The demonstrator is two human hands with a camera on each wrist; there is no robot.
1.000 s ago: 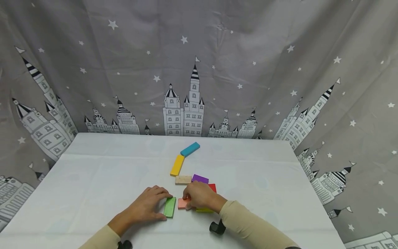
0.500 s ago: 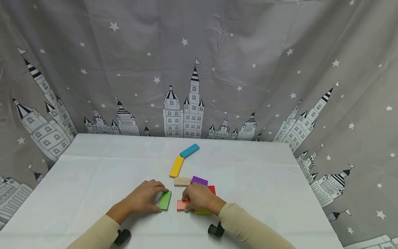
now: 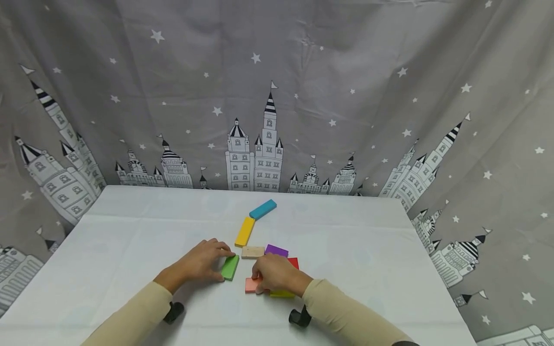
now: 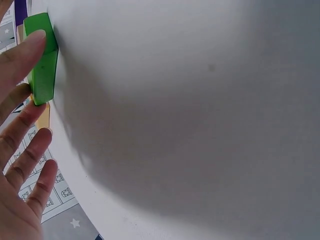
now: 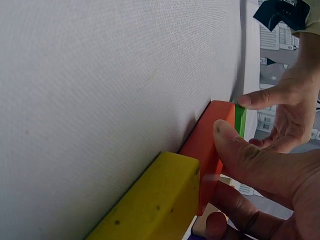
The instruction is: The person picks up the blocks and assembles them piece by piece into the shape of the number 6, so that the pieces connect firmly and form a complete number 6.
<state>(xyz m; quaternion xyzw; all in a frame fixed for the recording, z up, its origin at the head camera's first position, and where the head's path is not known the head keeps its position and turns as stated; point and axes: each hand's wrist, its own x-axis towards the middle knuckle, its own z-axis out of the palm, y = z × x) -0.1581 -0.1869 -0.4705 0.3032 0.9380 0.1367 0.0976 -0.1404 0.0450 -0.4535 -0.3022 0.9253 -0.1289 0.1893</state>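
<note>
My left hand [image 3: 201, 262] pinches a green block [image 3: 230, 267] at its two ends, thumb at the near end and fingertips at the far end. In the left wrist view the thumb lies on the green block [image 4: 42, 75] while the other fingers spread out. My right hand [image 3: 277, 273] pinches a salmon block [image 3: 251, 286], which looks orange in the right wrist view. An olive-yellow block [image 5: 155, 200] lies right against its end. Partly behind the right hand are a red block [image 3: 294, 263] and a purple block [image 3: 277, 250]. A plain wooden block [image 3: 253, 252] adjoins the purple one.
Farther back, a yellow block [image 3: 245, 231] runs from the wooden one toward a blue block [image 3: 263, 209], making a bent line. All lie on a white-covered table [image 3: 368, 259]. A grey castle-print curtain [image 3: 337, 62] hangs behind. Dark wrist-worn devices [image 3: 299, 317] sit below the wrists.
My left hand has moved the green block away from me and slightly left, up toward the wooden block. The right hand keeps its hold on the salmon block, nearly still.
</note>
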